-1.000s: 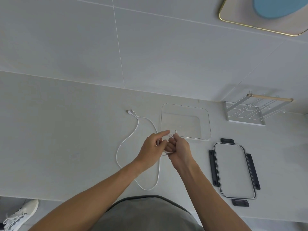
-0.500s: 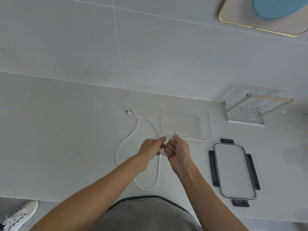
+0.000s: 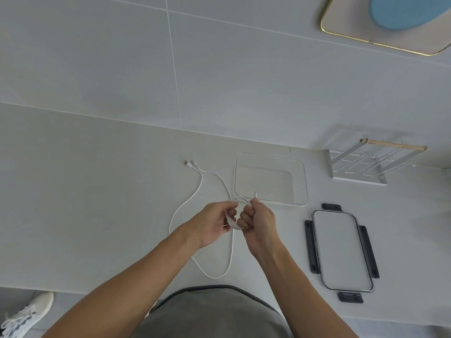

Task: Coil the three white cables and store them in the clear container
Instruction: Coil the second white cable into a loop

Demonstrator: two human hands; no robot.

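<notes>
Since a second ago the left hand (image 3: 214,222) has dropped its pointing finger and curled round the cable (image 3: 200,189), and a small bundle of loops now shows between the two hands where only a tangle of fingers showed. The right hand (image 3: 258,219) is a closed fist round the coil (image 3: 231,222), with one plug tip sticking up out of it. The loose run on the counter (image 3: 73,191) looks unchanged, so the winding seems barely begun: most of the length is yet to be taken in.

The cable is thin, white, round and limp; it lies in long soft curves to the left and near side, ending in a metal plug at the far left. The container (image 3: 302,176) sits just beyond the hands, a clear, glossy, shallow rectangle with rounded corners, and holds nothing visible. Its lid (image 3: 341,250) lies to the right, clear with dark clips. Only what may be two cables can be made out.
</notes>
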